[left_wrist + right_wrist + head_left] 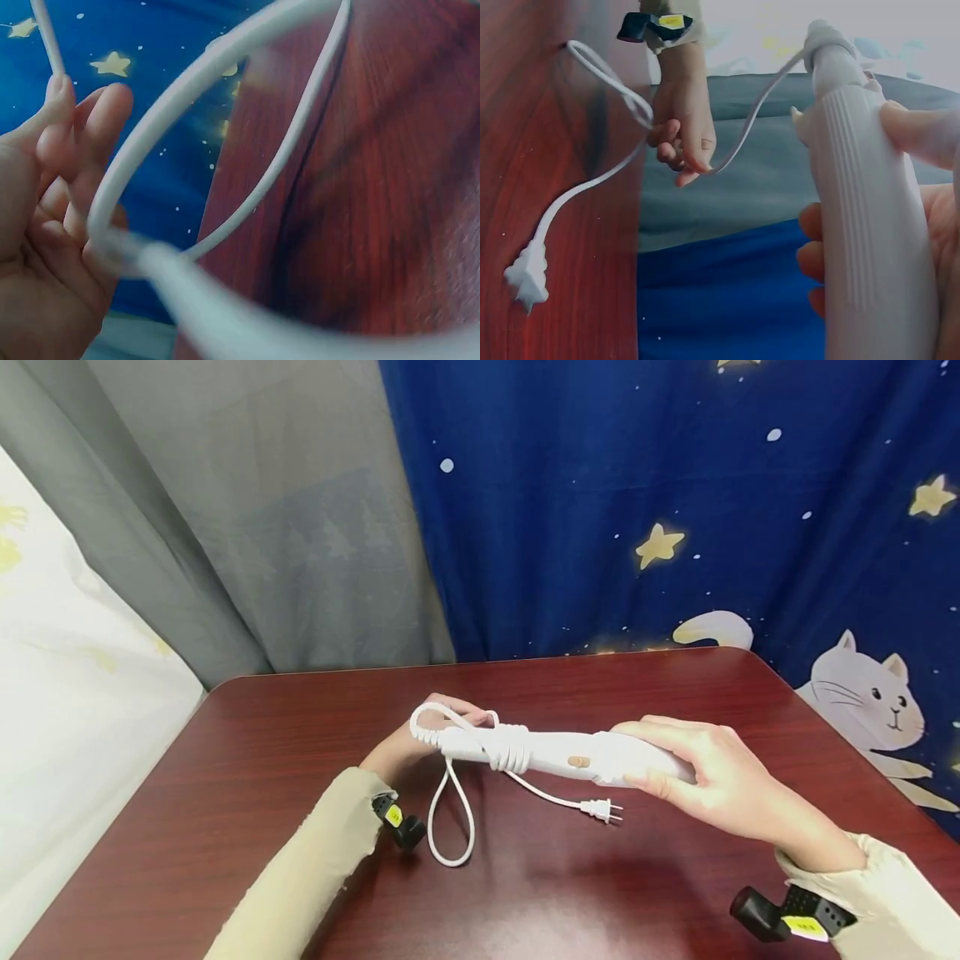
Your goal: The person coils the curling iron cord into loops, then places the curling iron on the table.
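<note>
My right hand (712, 777) grips the wide end of a long white corded handheld appliance (558, 753), thumb on one side and fingers round the other. The body has a small tan button (579, 762) and lies roughly level above the table. Its white power cord (450, 863) leaves the left end and is wound several times round the narrow handle. With thumb and fingertips, my left hand (684, 127) pinches a stretch of cord behind that end, partly hidden in the head view. A loop hangs below, and the two-prong plug (598, 810) dangles under the handle.
The dark red wooden table (300, 827) spreads beneath both hands. Behind it hang a grey curtain (300, 527) and a blue curtain (540, 527) with stars and a cat. White patterned fabric (75, 693) lines the left side. Black cameras are strapped to both wrists.
</note>
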{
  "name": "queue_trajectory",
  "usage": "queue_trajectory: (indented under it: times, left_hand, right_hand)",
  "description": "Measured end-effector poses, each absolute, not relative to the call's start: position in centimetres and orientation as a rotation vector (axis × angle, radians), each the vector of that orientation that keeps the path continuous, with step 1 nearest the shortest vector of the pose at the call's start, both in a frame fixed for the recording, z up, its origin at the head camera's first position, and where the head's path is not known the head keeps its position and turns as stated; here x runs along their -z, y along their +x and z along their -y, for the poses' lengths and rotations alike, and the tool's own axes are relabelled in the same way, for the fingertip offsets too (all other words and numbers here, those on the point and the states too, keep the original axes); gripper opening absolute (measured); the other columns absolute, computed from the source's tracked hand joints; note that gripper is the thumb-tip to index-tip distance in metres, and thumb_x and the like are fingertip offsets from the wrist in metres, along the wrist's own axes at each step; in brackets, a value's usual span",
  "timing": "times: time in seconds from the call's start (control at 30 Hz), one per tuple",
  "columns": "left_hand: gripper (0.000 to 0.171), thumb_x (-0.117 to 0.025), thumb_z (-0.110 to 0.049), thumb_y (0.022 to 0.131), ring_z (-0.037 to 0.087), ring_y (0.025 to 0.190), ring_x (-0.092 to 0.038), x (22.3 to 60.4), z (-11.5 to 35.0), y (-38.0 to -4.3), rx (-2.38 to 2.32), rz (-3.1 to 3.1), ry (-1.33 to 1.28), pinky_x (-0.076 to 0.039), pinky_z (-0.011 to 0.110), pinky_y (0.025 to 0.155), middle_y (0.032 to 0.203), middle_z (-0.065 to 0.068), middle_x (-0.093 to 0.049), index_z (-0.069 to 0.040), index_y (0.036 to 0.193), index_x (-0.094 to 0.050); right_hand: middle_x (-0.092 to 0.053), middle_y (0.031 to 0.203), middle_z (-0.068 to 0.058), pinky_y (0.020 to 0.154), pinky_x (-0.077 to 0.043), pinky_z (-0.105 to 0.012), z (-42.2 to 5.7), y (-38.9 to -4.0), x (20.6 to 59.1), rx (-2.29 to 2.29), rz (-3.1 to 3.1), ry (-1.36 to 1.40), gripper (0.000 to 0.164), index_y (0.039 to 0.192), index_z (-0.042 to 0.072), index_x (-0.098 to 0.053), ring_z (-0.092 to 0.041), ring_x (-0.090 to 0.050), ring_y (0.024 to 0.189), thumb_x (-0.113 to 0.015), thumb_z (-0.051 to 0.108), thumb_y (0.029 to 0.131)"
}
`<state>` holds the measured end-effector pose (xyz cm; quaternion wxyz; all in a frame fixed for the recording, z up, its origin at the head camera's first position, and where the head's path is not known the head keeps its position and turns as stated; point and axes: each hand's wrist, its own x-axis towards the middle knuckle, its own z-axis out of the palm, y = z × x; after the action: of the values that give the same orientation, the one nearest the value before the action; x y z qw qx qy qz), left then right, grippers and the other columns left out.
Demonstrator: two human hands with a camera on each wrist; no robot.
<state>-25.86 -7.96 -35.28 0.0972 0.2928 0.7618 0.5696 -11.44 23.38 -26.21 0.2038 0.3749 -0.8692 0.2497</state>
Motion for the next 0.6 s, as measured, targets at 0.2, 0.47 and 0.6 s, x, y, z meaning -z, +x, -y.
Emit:
queue_trajectory:
  times: [0.2,0.47,0.6]
  left_hand:
    - [0.021,-0.068,-0.018,0.084,0.012,0.049,-0.055,34.2,8.1,-26.3,-1.608,-2.355,0.772,-0.047,0.027,0.050,0.062,0.005,-0.064,0.002,0.087,-0.071]
    - [0.018,-0.070,-0.017,0.082,0.006,0.048,-0.039,30.6,8.8,-25.7,-1.510,-2.452,0.932,-0.032,0.022,0.043,0.054,-0.001,-0.056,0.000,0.088,-0.072]
    - [0.016,-0.070,-0.016,0.082,0.006,0.058,-0.049,28.5,9.2,-24.6,-1.497,-2.437,0.979,-0.040,0.023,0.051,0.063,-0.004,-0.063,-0.002,0.089,-0.073]
  right_hand:
    - [-0.054,0.092,0.024,0.062,-0.039,-0.014,-23.4,-11.4,26.6,-0.510,2.486,1.168,0.036,0.114,0.028,-0.061,0.006,-0.049,0.074,-0.070,0.027,0.079]
    - [-0.054,0.089,0.025,0.056,-0.041,-0.020,-22.8,-11.5,27.4,-0.358,2.541,1.251,0.027,0.108,0.034,-0.061,0.007,-0.049,0.072,-0.066,0.040,0.082]
    - [-0.054,0.087,0.023,0.054,-0.042,-0.021,-22.6,-11.5,27.8,-0.245,2.578,1.237,0.026,0.105,0.033,-0.062,0.005,-0.050,0.071,-0.065,0.043,0.081]
